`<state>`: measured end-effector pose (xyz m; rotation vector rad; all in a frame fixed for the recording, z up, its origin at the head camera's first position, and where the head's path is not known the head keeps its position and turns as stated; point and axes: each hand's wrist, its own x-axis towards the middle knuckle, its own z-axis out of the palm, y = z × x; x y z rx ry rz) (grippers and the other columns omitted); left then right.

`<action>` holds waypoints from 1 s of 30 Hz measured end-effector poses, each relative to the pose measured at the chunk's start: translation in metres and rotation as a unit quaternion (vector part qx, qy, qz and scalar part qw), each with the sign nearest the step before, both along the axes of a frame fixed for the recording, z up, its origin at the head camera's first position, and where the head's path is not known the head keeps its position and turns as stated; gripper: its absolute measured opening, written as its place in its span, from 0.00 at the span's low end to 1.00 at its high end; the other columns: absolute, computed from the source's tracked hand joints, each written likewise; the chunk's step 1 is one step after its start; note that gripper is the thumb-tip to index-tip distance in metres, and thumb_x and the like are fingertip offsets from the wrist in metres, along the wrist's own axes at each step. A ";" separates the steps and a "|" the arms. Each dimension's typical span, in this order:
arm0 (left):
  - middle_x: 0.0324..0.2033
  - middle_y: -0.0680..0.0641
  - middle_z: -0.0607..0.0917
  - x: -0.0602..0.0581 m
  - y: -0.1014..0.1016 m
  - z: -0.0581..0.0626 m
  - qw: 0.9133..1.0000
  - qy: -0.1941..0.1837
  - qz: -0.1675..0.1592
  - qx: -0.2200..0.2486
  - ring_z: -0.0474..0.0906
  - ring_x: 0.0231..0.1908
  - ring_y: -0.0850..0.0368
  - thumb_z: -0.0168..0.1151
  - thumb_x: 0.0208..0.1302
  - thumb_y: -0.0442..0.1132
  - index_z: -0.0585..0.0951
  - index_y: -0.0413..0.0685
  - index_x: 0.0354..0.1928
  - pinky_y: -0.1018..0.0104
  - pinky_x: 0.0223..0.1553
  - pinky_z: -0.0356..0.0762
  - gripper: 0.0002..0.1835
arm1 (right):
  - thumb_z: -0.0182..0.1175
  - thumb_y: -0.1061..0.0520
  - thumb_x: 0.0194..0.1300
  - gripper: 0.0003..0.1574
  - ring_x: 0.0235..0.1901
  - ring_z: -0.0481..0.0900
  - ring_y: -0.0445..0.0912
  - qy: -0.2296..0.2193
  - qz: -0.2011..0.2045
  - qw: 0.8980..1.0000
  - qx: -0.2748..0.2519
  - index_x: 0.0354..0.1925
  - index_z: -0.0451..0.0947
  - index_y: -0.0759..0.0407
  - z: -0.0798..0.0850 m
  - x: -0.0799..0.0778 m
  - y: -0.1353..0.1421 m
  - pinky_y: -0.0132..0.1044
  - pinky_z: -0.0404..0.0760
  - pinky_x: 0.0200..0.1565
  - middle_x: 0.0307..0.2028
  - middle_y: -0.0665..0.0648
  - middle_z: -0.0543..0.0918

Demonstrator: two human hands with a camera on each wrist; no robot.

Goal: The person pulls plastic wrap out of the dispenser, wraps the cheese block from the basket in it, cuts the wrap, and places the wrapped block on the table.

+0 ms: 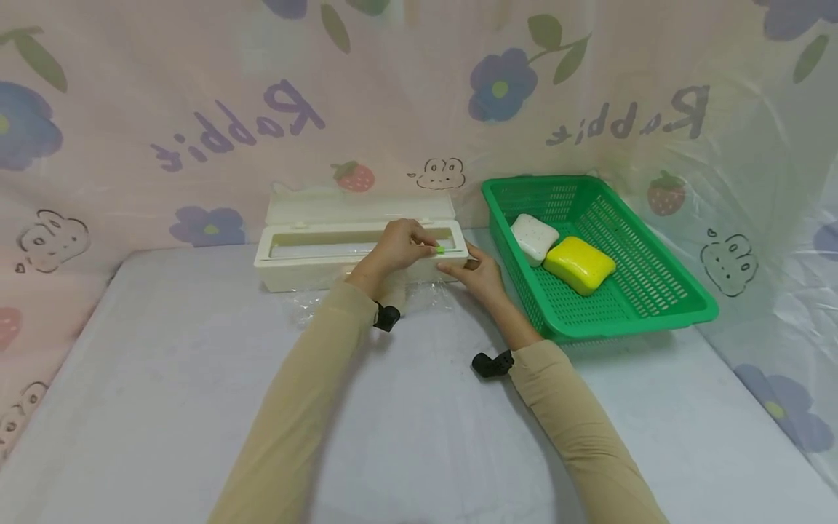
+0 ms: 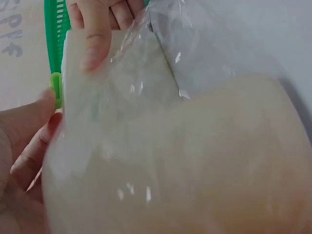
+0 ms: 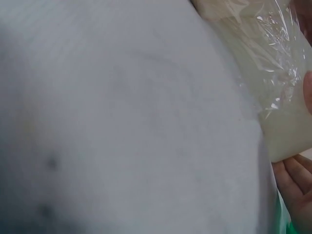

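Note:
A long cream cling film dispenser (image 1: pixel 288 276) stands at the back of the table with its lid (image 1: pixel 360 209) raised. My left hand (image 1: pixel 396 247) reaches over it and pinches the small green slide cutter (image 1: pixel 440 249) near the right end of its track. The left wrist view shows the thumb against that green cutter (image 2: pixel 56 91). Gripping the right end of the dispenser, my right hand (image 1: pixel 483 275) has its thumb on the front face and its fingers around the side. Clear cling film (image 1: pixel 304 304) hangs crumpled down the front onto the table.
Right of the dispenser, close beside my right hand, stands a green plastic basket (image 1: pixel 628 331). Inside it lie a white sponge-like block (image 1: pixel 533 239) and a yellow one (image 1: pixel 580 265). A patterned curtain (image 1: pixel 393 94) hangs behind the white table (image 1: pixel 164 378).

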<state>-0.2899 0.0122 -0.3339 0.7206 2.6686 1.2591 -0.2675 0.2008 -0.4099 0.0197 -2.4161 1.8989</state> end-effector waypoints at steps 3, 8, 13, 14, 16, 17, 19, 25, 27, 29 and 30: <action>0.39 0.42 0.84 0.002 -0.008 0.000 1.000 0.010 -0.002 0.004 0.74 0.37 0.54 0.65 0.61 0.34 0.87 0.39 0.42 0.69 0.36 0.75 0.09 | 0.68 0.59 0.58 0.46 0.56 0.77 0.59 0.000 -0.005 1.000 0.006 0.70 0.59 0.59 -0.001 -0.001 0.002 0.22 0.77 0.35 0.57 0.72 0.76; 0.38 0.42 0.83 0.004 -0.016 -0.003 1.000 0.018 -0.001 0.009 0.73 0.36 0.55 0.65 0.62 0.35 0.87 0.39 0.41 0.70 0.36 0.73 0.09 | 0.68 0.59 0.58 0.46 0.55 0.77 0.60 0.001 -0.006 1.000 0.015 0.70 0.60 0.58 -0.001 0.000 0.003 0.22 0.77 0.34 0.57 0.72 0.76; 0.38 0.42 0.83 0.006 -0.023 -0.003 1.000 0.028 0.004 -0.004 0.74 0.35 0.54 0.64 0.62 0.35 0.87 0.39 0.41 0.69 0.35 0.73 0.09 | 0.68 0.59 0.58 0.46 0.54 0.78 0.60 0.007 -0.001 1.000 0.023 0.70 0.60 0.59 -0.001 0.000 0.001 0.23 0.77 0.34 0.57 0.72 0.76; 0.38 0.42 0.83 0.006 -0.024 -0.002 1.000 0.028 0.004 -0.005 0.74 0.35 0.54 0.64 0.63 0.35 0.86 0.39 0.42 0.69 0.35 0.73 0.09 | 0.68 0.59 0.58 0.46 0.54 0.78 0.60 0.007 -0.003 1.000 0.022 0.70 0.60 0.59 -0.001 0.000 0.000 0.23 0.77 0.34 0.56 0.72 0.76; 0.39 0.42 0.84 0.007 -0.025 -0.001 0.999 0.033 0.006 -0.010 0.73 0.36 0.54 0.64 0.63 0.35 0.86 0.39 0.41 0.69 0.36 0.71 0.09 | 0.69 0.59 0.57 0.46 0.54 0.78 0.60 0.005 -0.006 1.000 0.020 0.70 0.60 0.59 0.000 0.000 0.000 0.22 0.77 0.33 0.56 0.72 0.76; 0.39 0.42 0.84 0.007 -0.025 -0.001 0.999 0.034 0.008 -0.011 0.73 0.36 0.54 0.64 0.63 0.35 0.87 0.39 0.41 0.69 0.37 0.71 0.09 | 0.69 0.59 0.57 0.46 0.54 0.78 0.60 0.004 -0.005 1.000 0.018 0.70 0.60 0.59 -0.001 0.000 0.000 0.22 0.77 0.33 0.56 0.72 0.76; 0.39 0.41 0.85 0.007 -0.026 0.000 0.999 0.039 0.010 -0.014 0.74 0.37 0.54 0.64 0.62 0.35 0.87 0.39 0.41 0.68 0.38 0.72 0.08 | 0.69 0.58 0.58 0.46 0.54 0.78 0.60 0.002 -0.004 1.000 0.015 0.70 0.60 0.58 0.000 0.000 0.000 0.22 0.77 0.33 0.57 0.72 0.76; 0.41 0.41 0.87 0.008 -0.025 0.003 0.998 0.054 0.008 -0.040 0.79 0.41 0.52 0.64 0.63 0.35 0.86 0.39 0.41 0.62 0.44 0.76 0.08 | 0.68 0.59 0.58 0.46 0.55 0.77 0.61 0.003 -0.002 1.000 0.011 0.71 0.59 0.57 0.000 -0.001 0.001 0.21 0.76 0.33 0.57 0.72 0.75; 0.42 0.41 0.86 0.009 -0.026 0.004 0.998 0.047 0.005 -0.045 0.79 0.43 0.51 0.63 0.63 0.35 0.86 0.39 0.42 0.61 0.46 0.77 0.09 | 0.68 0.59 0.58 0.46 0.55 0.77 0.61 0.003 0.000 1.000 0.011 0.70 0.59 0.57 0.000 0.000 0.001 0.21 0.77 0.33 0.57 0.72 0.75; 0.42 0.41 0.85 0.010 -0.029 0.004 0.998 0.041 0.003 -0.045 0.79 0.44 0.50 0.62 0.64 0.34 0.85 0.38 0.42 0.61 0.48 0.77 0.09 | 0.69 0.58 0.58 0.46 0.54 0.78 0.60 0.000 0.000 1.000 0.017 0.70 0.60 0.57 0.001 0.001 0.001 0.22 0.77 0.33 0.57 0.72 0.76; 0.42 0.40 0.85 0.011 -0.031 0.004 0.998 0.036 0.004 -0.042 0.79 0.44 0.49 0.62 0.64 0.34 0.85 0.38 0.42 0.60 0.48 0.77 0.09 | 0.69 0.58 0.58 0.46 0.54 0.78 0.60 -0.001 -0.001 1.000 0.018 0.70 0.60 0.58 0.001 0.001 0.001 0.22 0.77 0.33 0.57 0.72 0.76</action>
